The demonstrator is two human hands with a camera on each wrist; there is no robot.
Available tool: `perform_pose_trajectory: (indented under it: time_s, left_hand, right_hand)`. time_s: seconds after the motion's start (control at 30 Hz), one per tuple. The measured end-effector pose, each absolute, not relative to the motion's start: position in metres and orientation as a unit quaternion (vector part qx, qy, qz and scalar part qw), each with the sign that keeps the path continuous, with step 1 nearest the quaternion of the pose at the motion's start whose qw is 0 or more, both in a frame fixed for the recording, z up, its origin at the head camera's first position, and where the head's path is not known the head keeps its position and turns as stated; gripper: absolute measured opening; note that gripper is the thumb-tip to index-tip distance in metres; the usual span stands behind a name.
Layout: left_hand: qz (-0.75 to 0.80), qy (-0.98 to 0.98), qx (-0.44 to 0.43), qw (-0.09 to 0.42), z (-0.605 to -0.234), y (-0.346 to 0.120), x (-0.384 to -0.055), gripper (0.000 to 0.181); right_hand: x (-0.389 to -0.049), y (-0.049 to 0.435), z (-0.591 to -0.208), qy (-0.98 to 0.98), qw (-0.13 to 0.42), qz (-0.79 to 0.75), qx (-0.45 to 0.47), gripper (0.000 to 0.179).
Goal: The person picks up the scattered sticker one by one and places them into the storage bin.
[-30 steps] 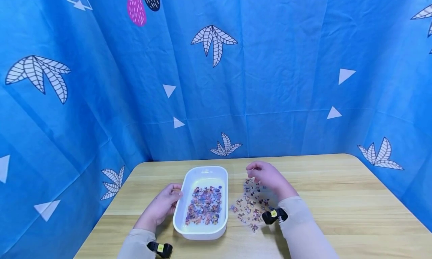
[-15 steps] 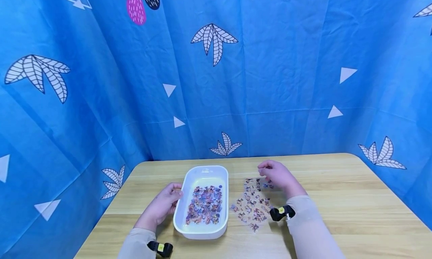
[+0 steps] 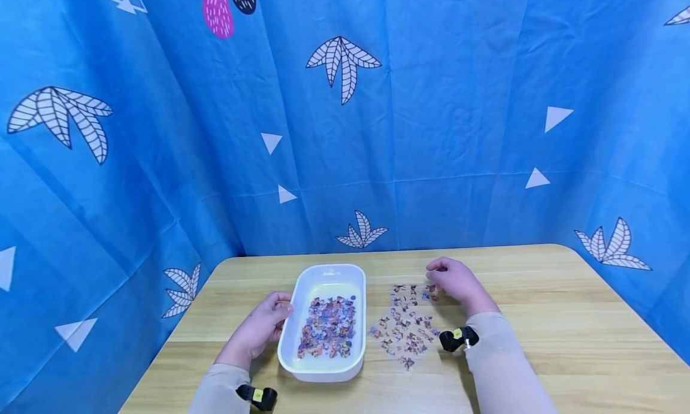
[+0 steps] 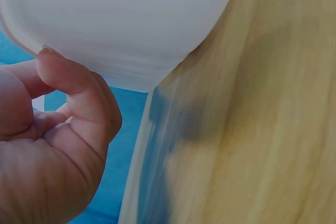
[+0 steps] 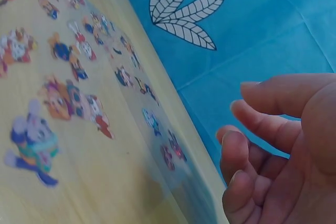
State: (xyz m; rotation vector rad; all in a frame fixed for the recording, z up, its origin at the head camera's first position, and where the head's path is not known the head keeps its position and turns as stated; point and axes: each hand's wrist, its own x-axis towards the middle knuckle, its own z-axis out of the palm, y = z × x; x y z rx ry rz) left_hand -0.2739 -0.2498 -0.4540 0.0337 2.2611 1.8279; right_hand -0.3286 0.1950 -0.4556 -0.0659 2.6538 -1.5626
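A white rectangular plastic tub (image 3: pixel 321 375) stands on the table with a heap of small colourful stickers (image 3: pixel 327 327) on its floor. My left hand (image 3: pixel 262 322) grips the tub's left rim, thumb on top; in the left wrist view a bent finger (image 4: pixel 73 87) touches the tub's outer wall (image 4: pixel 126 61). To the tub's right, cartoon-puppy stickers (image 3: pixel 404 330) lie spread over the table. Above the far right end of that spread is my right hand (image 3: pixel 458 284), its fingers loosely bent. Nothing shows between thumb and fingers (image 5: pixel 268 127) in the right wrist view.
The wooden table (image 3: pixel 582 336) stretches away to the right. A blue patterned curtain (image 3: pixel 442 132) hangs behind its far edge and along both sides. Each wrist carries a small black camera (image 3: pixel 457 338).
My right hand has moved rightward from the stickers' far middle to their far right, uncovering several at the back. The left hand and the tub have stayed in place.
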Motion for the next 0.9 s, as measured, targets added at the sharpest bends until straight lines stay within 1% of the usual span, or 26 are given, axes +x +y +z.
perform_pose_trajectory:
  time_s: [0.3,0.53,0.73,0.9]
  left_hand:
    - [0.624,0.773,0.012,0.114,-0.456,-0.250,-0.275,0.037]
    - [0.624,0.774,0.008,0.113,-0.457,-0.250,-0.277,0.037]
    - [0.624,0.773,0.006,0.115,-0.457,-0.249,-0.277,0.037]
    - [0.625,0.772,0.006,0.115,-0.457,-0.249,-0.276,0.036]
  right_hand:
    - [-0.331,0.204,-0.460,0.866,0.062,-0.495,-0.019,0.042]
    - [-0.332,0.211,-0.464,0.873,0.082,-0.480,-0.036,0.045]
    - [-0.333,0.212,-0.466,0.887,0.082,-0.449,-0.062,0.046]
    - [-0.333,0.211,-0.467,0.896,0.077,-0.433,-0.062,0.046]
